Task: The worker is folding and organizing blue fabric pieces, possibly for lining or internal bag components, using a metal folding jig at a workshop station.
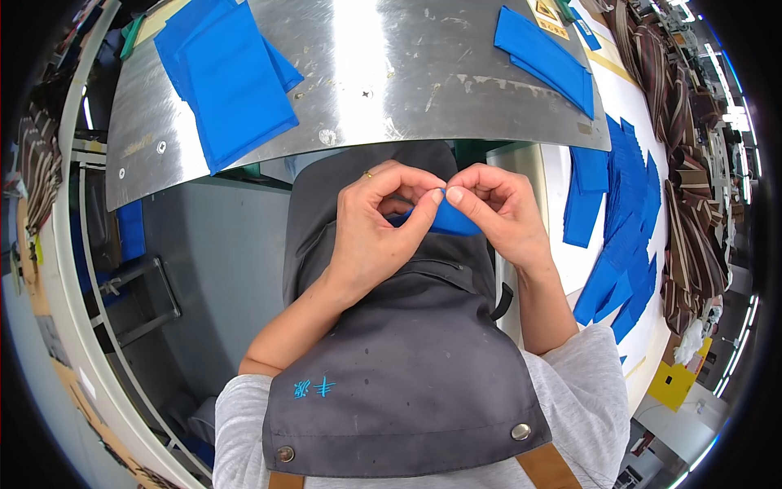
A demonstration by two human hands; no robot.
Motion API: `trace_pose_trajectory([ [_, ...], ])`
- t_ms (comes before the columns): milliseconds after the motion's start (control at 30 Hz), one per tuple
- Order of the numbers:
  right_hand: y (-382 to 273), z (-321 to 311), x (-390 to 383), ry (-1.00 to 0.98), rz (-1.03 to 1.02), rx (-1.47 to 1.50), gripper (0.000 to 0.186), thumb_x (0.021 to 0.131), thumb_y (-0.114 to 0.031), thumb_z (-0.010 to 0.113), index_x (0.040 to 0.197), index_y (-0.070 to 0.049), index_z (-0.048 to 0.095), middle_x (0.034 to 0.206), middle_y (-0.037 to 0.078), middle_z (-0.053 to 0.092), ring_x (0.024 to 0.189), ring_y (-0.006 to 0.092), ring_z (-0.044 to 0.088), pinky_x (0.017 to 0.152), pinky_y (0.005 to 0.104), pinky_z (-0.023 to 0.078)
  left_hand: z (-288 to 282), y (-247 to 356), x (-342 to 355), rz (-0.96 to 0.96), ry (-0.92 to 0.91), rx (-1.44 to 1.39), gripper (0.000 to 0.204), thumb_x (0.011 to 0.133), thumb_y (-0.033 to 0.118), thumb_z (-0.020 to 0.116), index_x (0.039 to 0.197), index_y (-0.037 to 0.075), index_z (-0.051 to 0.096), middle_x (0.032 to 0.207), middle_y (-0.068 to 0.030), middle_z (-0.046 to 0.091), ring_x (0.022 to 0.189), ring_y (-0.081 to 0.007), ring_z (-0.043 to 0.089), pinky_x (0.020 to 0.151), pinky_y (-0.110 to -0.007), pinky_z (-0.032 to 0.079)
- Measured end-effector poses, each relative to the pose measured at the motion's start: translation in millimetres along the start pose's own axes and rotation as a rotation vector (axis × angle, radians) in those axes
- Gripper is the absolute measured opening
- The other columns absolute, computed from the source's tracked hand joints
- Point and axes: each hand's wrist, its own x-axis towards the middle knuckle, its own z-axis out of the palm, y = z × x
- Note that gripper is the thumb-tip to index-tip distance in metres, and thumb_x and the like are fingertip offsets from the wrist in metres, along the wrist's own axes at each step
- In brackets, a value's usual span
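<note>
Above the dark grey apron [399,350], the left hand [379,216] and right hand [507,213] meet almost fingertip to fingertip, each grip pinched closed on a blue cloth piece [454,220]. It hangs just below the fingertips, between the hands, so neither is nearer; its visible part stretches side to side, but fingers hide some, and I cannot tell its full long axis. Right of the hands, blue strips [623,204] lie overlapped on a white surface [566,269]. Farther forward, the metal table [391,90] carries blue panels [236,90] at left and folded blue pieces [546,61] at right.
</note>
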Motion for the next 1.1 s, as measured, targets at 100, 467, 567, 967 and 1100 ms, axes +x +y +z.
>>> trace_pose_trajectory([
  [100,2.0,-1.0,-0.6,0.014,0.030,-0.026,0.014,0.096,-0.015,0.070,0.091,-0.002,0.069,0.081,-0.005,0.064,0.071,0.0002,0.055,0.064,0.0187,0.045,0.6,2.3,-0.1,-0.081,0.005,-0.024,0.008,0.091,-0.002,0.068,0.099,-0.002,0.071,0.096,-0.0041,0.068,0.084,-0.0082,0.065,0.076,-0.022,0.055],
  [467,-8.7,7.6,-3.7,0.130,-0.104,-0.231,0.010,0.088,-0.010,0.073,0.089,-0.001,0.069,0.082,0.002,0.070,0.070,0.0076,0.063,0.062,0.0223,0.047,-4.2,8.6,-1.2,-0.195,-0.051,-0.095,0.010,0.094,0.000,0.065,0.102,-0.005,0.068,0.094,-0.0050,0.070,0.087,-0.0075,0.066,0.080,-0.022,0.054],
  [567,-7.9,9.2,-3.6,0.157,-0.197,-0.303,0.010,0.086,-0.009,0.073,0.088,-0.001,0.068,0.082,0.004,0.071,0.069,0.0102,0.065,0.062,0.0233,0.048,-1.7,4.4,-1.7,-0.130,0.006,-0.113,0.011,0.089,0.002,0.069,0.098,-0.004,0.070,0.089,-0.0060,0.070,0.079,-0.0092,0.068,0.072,-0.024,0.057],
  [967,-11.3,15.0,-3.2,0.203,-0.305,-0.364,0.009,0.084,-0.006,0.076,0.088,-0.001,0.068,0.081,0.005,0.071,0.070,0.0120,0.066,0.065,0.0257,0.051,-0.5,7.8,-1.3,-0.085,0.025,-0.005,0.007,0.090,-0.004,0.065,0.097,-0.003,0.068,0.096,-0.0038,0.067,0.088,-0.0086,0.066,0.080,-0.024,0.055],
  [1100,-11.2,14.5,-3.8,0.166,-0.261,-0.221,0.009,0.085,-0.006,0.075,0.089,0.000,0.069,0.082,0.005,0.071,0.072,0.0106,0.066,0.067,0.0249,0.052,3.4,2.9,0.7,0.089,0.095,0.069,0.007,0.085,-0.002,0.068,0.091,-0.001,0.069,0.087,-0.0061,0.068,0.076,-0.0128,0.069,0.068,-0.026,0.055],
])
